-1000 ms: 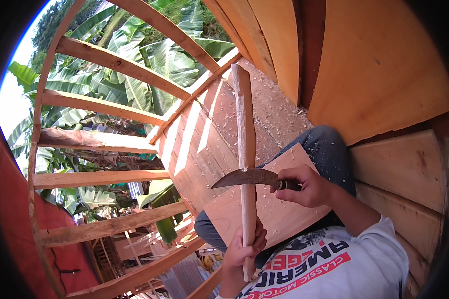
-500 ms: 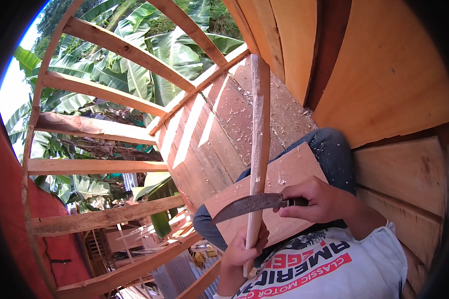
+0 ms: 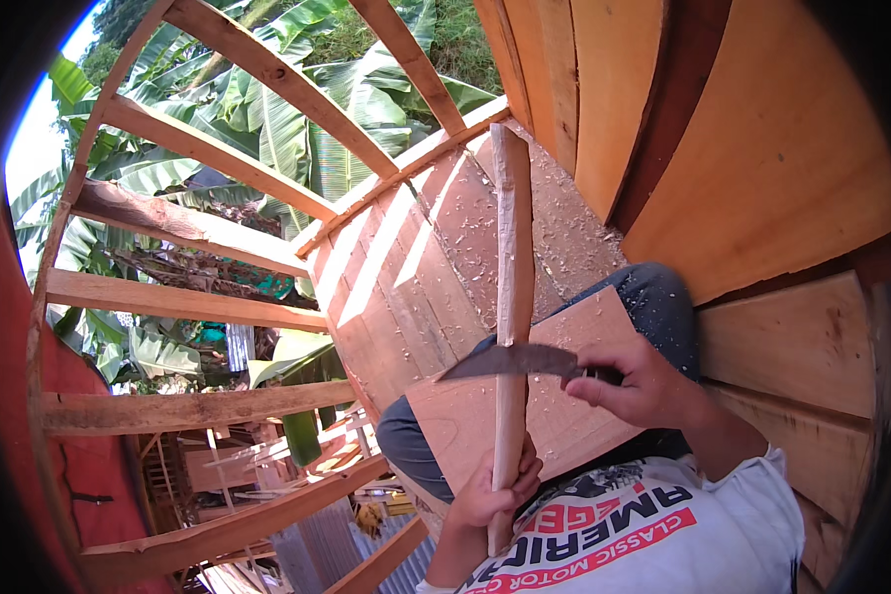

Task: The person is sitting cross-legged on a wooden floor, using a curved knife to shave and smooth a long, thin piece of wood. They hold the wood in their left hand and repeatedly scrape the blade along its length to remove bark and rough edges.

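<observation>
My left hand (image 3: pixel 492 490) is wrapped round the lower end of a long, pale wooden stick (image 3: pixel 514 238), which stretches away from me over my lap. In my right hand (image 3: pixel 636 380) I grip the dark handle of a machete-like knife (image 3: pixel 525 360) with a broad, curved blade. The blade lies crosswise over the stick, above my left hand, its tip pointing left. Beneath both, a flat wooden board (image 3: pixel 589 342) rests across my crossed legs, with a few shavings on it. The stick's near part looks pale and freshly cut.
Wood shavings are scattered over the plank floor (image 3: pixel 406 287) ahead. A railing of wooden slats (image 3: pixel 198 401) runs along the left, with banana leaves (image 3: pixel 346 109) beyond. Wooden wall panels (image 3: pixel 792 168) close in on the right.
The knife has moved away from me along the stick, farther from my left hand. My left hand keeps its hold, and the view has shifted slightly.
</observation>
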Tool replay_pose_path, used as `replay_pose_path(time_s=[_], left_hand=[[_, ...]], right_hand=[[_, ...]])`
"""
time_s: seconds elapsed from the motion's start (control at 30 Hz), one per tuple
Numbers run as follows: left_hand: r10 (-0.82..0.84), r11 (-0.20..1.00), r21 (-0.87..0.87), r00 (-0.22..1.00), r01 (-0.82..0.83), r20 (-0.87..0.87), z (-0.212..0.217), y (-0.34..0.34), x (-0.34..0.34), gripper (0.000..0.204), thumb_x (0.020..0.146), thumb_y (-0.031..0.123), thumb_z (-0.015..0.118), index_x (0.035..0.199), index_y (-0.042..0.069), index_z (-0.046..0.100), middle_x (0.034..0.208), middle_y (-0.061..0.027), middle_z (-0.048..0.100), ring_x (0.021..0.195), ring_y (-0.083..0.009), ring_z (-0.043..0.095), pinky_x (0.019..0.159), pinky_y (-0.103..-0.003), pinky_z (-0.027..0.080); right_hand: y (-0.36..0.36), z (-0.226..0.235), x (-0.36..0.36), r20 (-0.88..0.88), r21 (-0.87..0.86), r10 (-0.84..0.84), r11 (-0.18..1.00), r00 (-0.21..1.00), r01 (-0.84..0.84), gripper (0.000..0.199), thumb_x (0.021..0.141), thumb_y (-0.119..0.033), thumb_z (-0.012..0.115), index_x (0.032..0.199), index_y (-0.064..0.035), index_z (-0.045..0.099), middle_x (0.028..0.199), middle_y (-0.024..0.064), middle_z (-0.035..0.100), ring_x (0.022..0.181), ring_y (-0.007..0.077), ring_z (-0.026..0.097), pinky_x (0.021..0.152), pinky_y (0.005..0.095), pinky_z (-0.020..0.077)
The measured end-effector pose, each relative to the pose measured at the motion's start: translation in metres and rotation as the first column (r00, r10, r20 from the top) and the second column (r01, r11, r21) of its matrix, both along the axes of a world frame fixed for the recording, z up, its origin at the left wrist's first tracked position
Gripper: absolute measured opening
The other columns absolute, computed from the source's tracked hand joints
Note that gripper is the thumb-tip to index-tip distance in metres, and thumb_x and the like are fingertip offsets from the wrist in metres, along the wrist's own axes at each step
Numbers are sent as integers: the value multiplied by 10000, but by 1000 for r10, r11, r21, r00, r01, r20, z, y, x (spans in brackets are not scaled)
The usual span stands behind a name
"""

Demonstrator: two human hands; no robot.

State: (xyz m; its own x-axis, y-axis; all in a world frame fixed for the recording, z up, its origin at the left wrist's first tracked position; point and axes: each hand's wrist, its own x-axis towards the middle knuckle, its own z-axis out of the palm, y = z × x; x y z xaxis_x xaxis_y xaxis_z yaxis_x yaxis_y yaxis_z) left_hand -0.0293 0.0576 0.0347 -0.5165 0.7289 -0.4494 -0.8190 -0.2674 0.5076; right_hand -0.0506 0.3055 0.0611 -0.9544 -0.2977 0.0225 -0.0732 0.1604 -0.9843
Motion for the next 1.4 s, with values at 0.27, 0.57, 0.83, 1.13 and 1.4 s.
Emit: replay_pose_path(time_s=[0.27, 0.57, 0.83, 1.13, 1.4], left_hand=[[8, 999, 37, 997, -5, -74, -3, -7, 0, 403, 629, 14, 638, 897, 81, 344, 663, 1, 371, 489, -63, 337, 421, -186, 298], [-2, 999, 50, 996, 7, -84, -10, -14, 7, 352, 630, 18, 578, 892, 73, 349, 686, 2, 360, 544, -66, 349, 476, -208, 302], [10, 999, 54, 994, -4, -107, -14, -13, 8, 323, 640, 28, 543, 890, 68, 343, 684, -7, 365, 508, -73, 333, 433, -213, 293], [42, 999, 22, 995, -40, -94, -10, -6, 11, 359, 642, 11, 580, 905, 84, 347, 663, 7, 366, 505, -63, 353, 424, -189, 288], [14, 1000, 23, 992, -11, -126, -8, -9, 14, 339, 638, 6, 543, 911, 72, 353, 697, -2, 369, 557, -71, 351, 500, -212, 309]], right_hand=[[3, 12, -10, 96, 36, -144, 989, 985, 141, 188, 890, -171, 670, 913, 14, 648, 601, 65, 541, 554, 108, 503, 525, 271, 398], [-10, 13, -7, 114, 131, -84, 989, 990, 69, 191, 899, -178, 654, 906, 13, 643, 586, 60, 512, 544, 81, 481, 504, 272, 375], [-20, 6, -5, 58, 65, 147, 986, 987, -151, 180, 881, -163, 680, 899, 15, 667, 610, 47, 576, 557, 80, 508, 522, 255, 399], [-15, 1, -1, 43, -3, 123, 992, 992, -123, 185, 895, -169, 660, 914, 15, 661, 604, 50, 560, 531, 79, 479, 508, 271, 387], [-12, 1, -2, 45, -4, 13, 1000, 999, -13, 189, 893, -170, 663, 883, 19, 672, 602, 50, 559, 558, 69, 487, 532, 250, 393]])
